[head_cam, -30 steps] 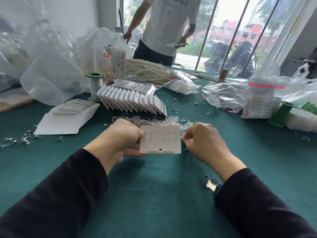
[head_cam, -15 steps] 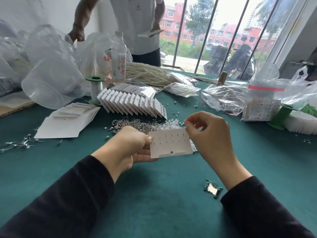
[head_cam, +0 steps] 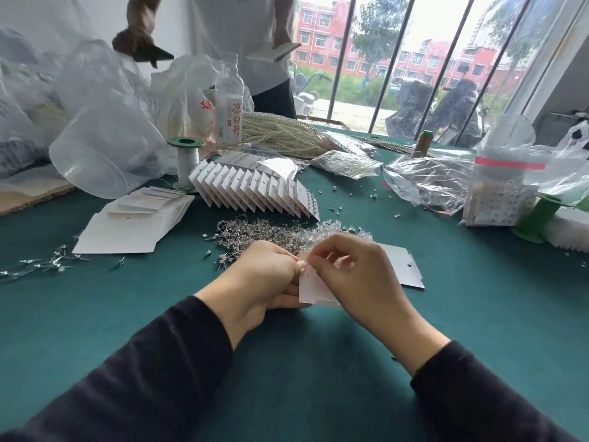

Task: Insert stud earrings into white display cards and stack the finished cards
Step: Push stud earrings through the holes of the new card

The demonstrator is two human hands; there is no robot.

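A clear bottle stands near the far edge of the table, left of centre. Its white label carries three red Chinese characters in a column, 凉白开. Smaller red print beside them is too small to read. Just left of the bottle, a plastic bag bears a red printed mark, creased and partly hidden, not legible.

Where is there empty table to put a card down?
Bare green cloth lies right of the flat card, up to the green spool, and left of the left hand, below the scattered studs. More lies in front, between the sleeves. Farther back it is crowded: stud pile, fanned cards, plastic bags.
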